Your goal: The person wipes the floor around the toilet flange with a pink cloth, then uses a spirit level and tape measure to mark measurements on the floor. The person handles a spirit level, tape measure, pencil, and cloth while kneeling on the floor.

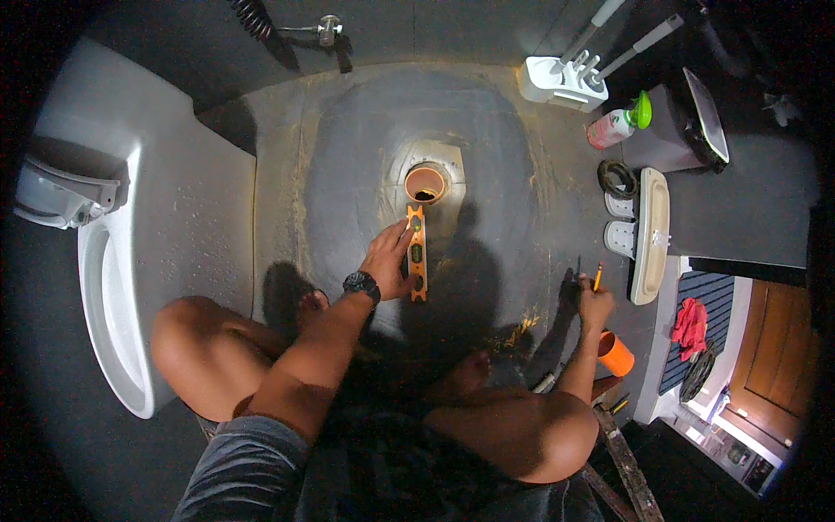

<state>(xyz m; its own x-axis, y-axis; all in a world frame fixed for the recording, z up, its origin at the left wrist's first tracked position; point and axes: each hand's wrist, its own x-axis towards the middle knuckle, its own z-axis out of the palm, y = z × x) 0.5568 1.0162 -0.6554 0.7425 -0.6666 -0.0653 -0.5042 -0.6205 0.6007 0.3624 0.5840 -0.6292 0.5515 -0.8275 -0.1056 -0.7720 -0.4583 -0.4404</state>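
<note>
Orange level [417,254] lies at three o'clock from my left hand [385,261], fingers spread against it — right hand [596,304] clamping a pencil [598,275]!

Grey short sleeve of creased cloth [239,470] at 7 o'clock. Black round-cased wristwatch with dark strap [362,285] at 8 o'clock. Left hand [388,258], right hand [596,304]: ungloved. Dark clothing [374,470] at 6 o'clock, details shadowed.

Left grip [388,261] touches orange level [417,253] near floor pipe [425,179]; right grip [596,304] holds yellow pencil [598,276]
</note>
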